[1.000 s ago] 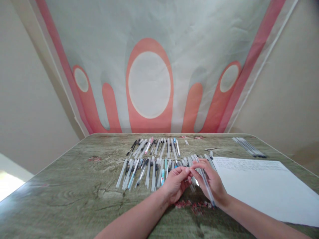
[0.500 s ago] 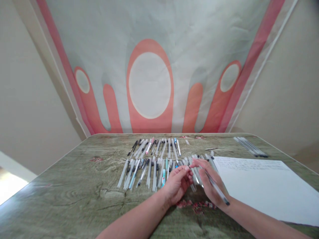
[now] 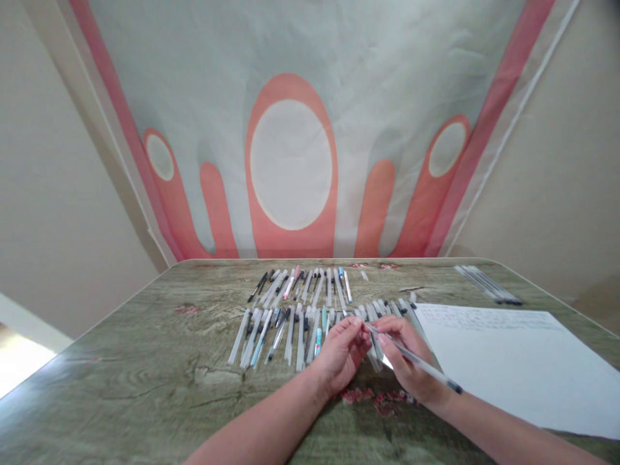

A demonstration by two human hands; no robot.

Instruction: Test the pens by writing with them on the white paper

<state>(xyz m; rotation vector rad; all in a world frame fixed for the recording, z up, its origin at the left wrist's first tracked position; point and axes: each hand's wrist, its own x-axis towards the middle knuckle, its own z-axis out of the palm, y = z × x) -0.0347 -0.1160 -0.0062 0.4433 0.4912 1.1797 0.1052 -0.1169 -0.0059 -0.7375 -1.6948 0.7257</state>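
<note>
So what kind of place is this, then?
Probably a room in a home or small workshop, not a factory: a wood-patterned table against a plain wall hung with a pink-and-grey cloth, with rows of pens and a sheet of paper.

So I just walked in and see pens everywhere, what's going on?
A person sits at a table with rows of pens laid out. The right hand holds one pen at a slant, and the left hand pinches its far end. A white sheet lies to the right.
</note>
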